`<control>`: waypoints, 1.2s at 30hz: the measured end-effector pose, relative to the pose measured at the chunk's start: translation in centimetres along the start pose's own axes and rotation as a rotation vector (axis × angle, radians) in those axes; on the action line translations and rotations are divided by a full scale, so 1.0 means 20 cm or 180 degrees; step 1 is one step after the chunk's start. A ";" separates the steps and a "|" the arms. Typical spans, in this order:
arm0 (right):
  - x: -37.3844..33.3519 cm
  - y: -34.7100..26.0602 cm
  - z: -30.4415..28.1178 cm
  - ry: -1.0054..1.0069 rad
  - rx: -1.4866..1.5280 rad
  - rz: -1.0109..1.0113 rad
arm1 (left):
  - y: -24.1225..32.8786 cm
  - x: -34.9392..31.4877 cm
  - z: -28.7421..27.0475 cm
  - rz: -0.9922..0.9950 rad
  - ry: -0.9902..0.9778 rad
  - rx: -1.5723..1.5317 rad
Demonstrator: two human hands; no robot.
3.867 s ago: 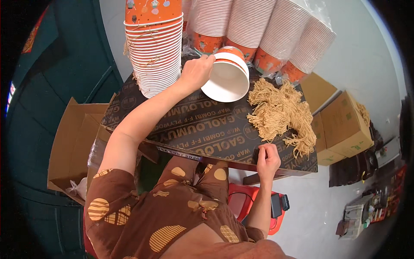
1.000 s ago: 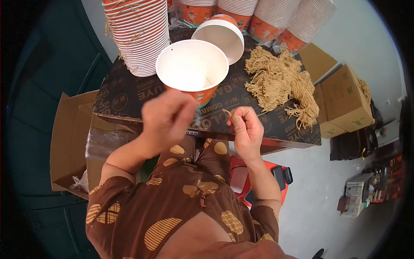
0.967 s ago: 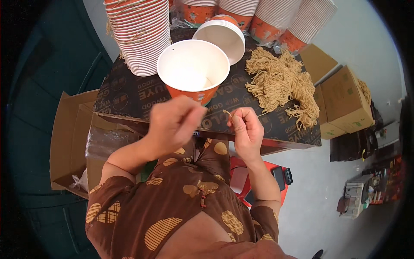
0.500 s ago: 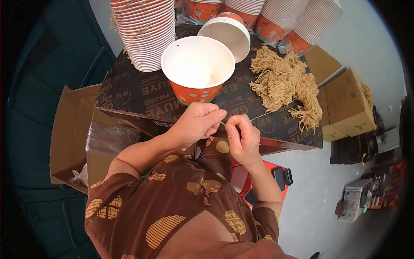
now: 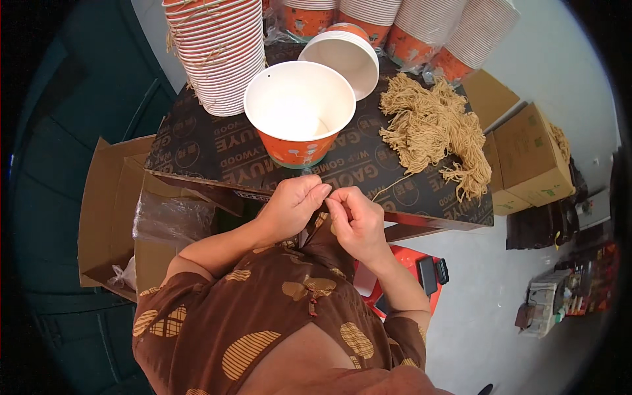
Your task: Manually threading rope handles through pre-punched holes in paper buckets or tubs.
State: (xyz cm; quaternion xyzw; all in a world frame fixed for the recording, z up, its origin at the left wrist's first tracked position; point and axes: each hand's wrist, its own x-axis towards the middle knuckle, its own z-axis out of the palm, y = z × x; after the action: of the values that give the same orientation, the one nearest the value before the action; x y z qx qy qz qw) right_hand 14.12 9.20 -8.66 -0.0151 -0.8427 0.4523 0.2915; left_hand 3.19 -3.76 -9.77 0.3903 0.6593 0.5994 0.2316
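Near edge of board: both hands meet just past the board's (image 5: 217, 155) front edge, below the big cup.
Left hand (image 5: 293, 201): fingers curled narrow, tips pinched against the right hand's; what sits between them is too small to see clearly.
Right hand (image 5: 355, 220): thumb and forefinger closed tight on a thin tan string (image 5: 388, 186), which runs up and right across the board toward the string pile.
String: one strand, lying slack on the board between the right hand and the pile.
Doing it well: as I judge it, the pinch should stay close to the strand's end, with both hands near each other so the short end does not slip or fray; the slack length ought to lie free of the pile so it does not drag other strands along.
Cup (image 5: 299, 112): orange outside, white inside, upright on the board just beyond the hands; it looks empty, with a small hole near the rim.
Second cup (image 5: 341, 56): tipped on its side behind the first, mouth toward the camera, nothing inside.
Cup stack (image 5: 214, 52): tall nested column at the board's far left, strings hanging on it.
Bagged cups (image 5: 421, 26): more nested stacks in clear wrap along the back.
String pile (image 5: 431, 128): loose tan heap on the board's right.
Boxes (image 5: 526, 155): closed brown cartons right of the board.
Open carton (image 5: 108, 217): on the left, holding clear plastic.
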 end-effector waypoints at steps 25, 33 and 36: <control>0.08 0.07 -0.01 0.0728 0.0751 0.0423 | 0.08 -0.06 -0.12 0.0220 0.0487 -0.0318; 0.26 0.13 -0.01 0.0841 0.1243 0.0581 | 0.10 -0.07 -0.10 0.0213 0.0671 -0.0222; 0.29 0.12 0.00 0.0767 0.1437 0.0512 | 0.09 -0.08 -0.11 0.0206 0.0657 -0.0283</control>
State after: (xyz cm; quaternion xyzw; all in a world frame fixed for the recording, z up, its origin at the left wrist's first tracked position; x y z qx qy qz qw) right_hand 8.71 12.39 -7.78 -0.0704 -0.6759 0.6455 0.3488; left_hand 2.84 -6.45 -7.95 0.3370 0.6394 0.6723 0.1601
